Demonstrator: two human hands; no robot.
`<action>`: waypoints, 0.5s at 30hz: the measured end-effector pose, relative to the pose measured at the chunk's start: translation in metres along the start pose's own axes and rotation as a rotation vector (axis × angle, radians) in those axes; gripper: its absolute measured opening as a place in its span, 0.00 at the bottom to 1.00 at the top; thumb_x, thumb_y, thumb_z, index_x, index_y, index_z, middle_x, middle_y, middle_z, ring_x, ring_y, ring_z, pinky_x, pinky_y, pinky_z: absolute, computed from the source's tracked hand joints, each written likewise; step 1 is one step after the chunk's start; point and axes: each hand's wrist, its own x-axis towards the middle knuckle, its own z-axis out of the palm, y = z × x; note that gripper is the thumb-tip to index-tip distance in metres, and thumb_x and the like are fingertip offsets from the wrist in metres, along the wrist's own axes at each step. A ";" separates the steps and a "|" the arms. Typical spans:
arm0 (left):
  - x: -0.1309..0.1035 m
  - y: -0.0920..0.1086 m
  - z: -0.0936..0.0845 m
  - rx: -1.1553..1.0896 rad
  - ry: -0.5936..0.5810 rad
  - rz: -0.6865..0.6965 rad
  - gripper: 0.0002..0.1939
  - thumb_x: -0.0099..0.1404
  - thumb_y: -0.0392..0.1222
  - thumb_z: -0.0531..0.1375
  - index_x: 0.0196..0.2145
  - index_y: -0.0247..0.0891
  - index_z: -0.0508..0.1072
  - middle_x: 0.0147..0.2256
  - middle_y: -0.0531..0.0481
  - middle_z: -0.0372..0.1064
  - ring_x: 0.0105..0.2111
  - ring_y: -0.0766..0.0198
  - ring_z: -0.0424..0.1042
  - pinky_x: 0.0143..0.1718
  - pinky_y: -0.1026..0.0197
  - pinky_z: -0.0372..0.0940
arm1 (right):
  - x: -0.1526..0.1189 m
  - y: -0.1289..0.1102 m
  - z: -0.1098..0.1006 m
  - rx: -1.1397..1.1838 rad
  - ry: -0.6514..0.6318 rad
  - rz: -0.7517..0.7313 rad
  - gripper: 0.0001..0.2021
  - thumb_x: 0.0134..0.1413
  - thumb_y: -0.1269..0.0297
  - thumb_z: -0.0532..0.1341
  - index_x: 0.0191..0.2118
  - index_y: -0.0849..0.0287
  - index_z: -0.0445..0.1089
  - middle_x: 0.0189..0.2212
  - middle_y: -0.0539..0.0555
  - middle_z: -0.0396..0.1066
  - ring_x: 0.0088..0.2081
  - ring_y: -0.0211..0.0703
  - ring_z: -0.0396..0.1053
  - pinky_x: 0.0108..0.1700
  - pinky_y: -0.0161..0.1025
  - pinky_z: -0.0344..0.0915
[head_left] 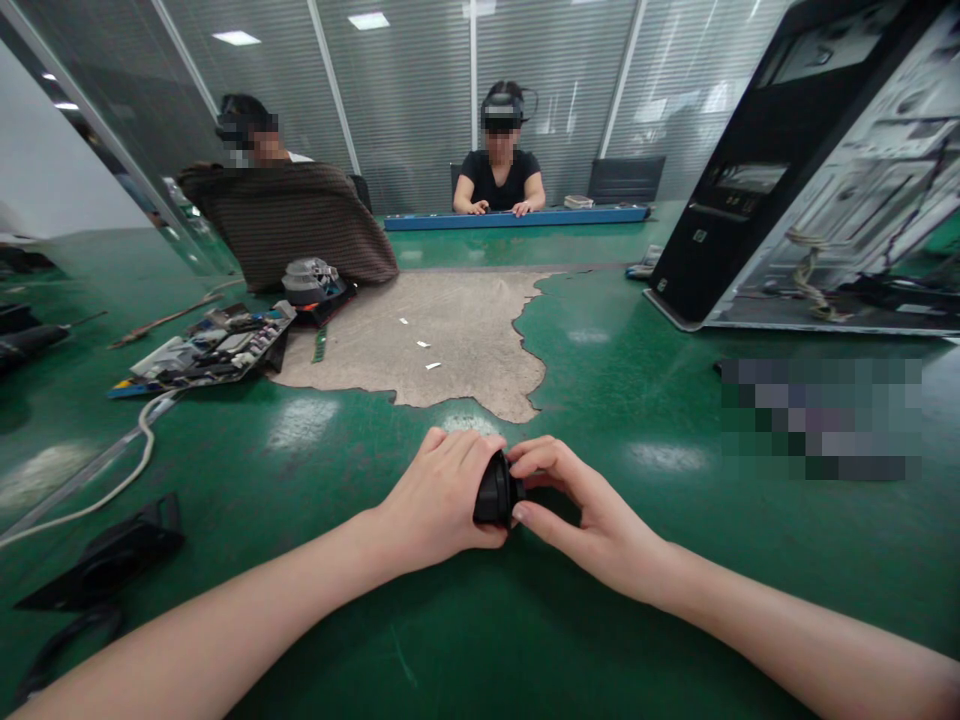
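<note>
A small black rounded part (493, 495) is held just above or on the green table (637, 400); which of these I cannot tell, nor exactly what the part is. My left hand (431, 495) wraps around its left side, with the fingers over the far side and the thumb on the near side. On the part's right end, a narrower rim sits between the thumb and fingertips of my right hand (585, 505). The palms cover much of the part.
An opened black computer case (720, 190) stands at right, near a blurred-out flat object (825, 415). A circuit board (217, 345) and black pieces (124, 555) lie left. Ahead is a torn brown sheet (465, 330) with small scraps. Two people sit beyond, one behind a brown-covered chair (292, 220).
</note>
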 end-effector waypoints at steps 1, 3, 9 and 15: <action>0.000 0.000 0.000 0.001 -0.001 0.000 0.27 0.47 0.43 0.59 0.45 0.36 0.57 0.37 0.47 0.65 0.37 0.55 0.64 0.37 0.55 0.52 | 0.000 0.000 0.000 0.018 -0.005 0.018 0.12 0.53 0.70 0.56 0.44 0.54 0.57 0.42 0.54 0.62 0.45 0.42 0.63 0.47 0.45 0.65; 0.000 0.000 0.000 0.002 -0.003 -0.001 0.27 0.47 0.43 0.59 0.45 0.36 0.57 0.38 0.46 0.65 0.37 0.54 0.64 0.37 0.55 0.52 | 0.001 0.000 0.001 0.031 -0.018 0.046 0.16 0.53 0.70 0.56 0.47 0.55 0.55 0.41 0.54 0.63 0.43 0.41 0.65 0.47 0.45 0.65; 0.000 -0.001 0.001 -0.007 0.004 -0.002 0.28 0.46 0.43 0.60 0.45 0.36 0.57 0.38 0.46 0.65 0.37 0.54 0.64 0.37 0.55 0.52 | -0.001 -0.002 0.001 -0.031 -0.015 0.019 0.15 0.50 0.73 0.57 0.44 0.55 0.57 0.42 0.54 0.62 0.44 0.43 0.63 0.47 0.45 0.65; 0.000 -0.001 0.001 -0.011 -0.006 0.003 0.28 0.46 0.43 0.60 0.44 0.36 0.57 0.38 0.47 0.65 0.37 0.54 0.65 0.37 0.55 0.52 | -0.002 -0.003 -0.001 -0.056 -0.005 -0.044 0.09 0.50 0.71 0.58 0.39 0.55 0.60 0.44 0.54 0.60 0.48 0.44 0.61 0.49 0.45 0.62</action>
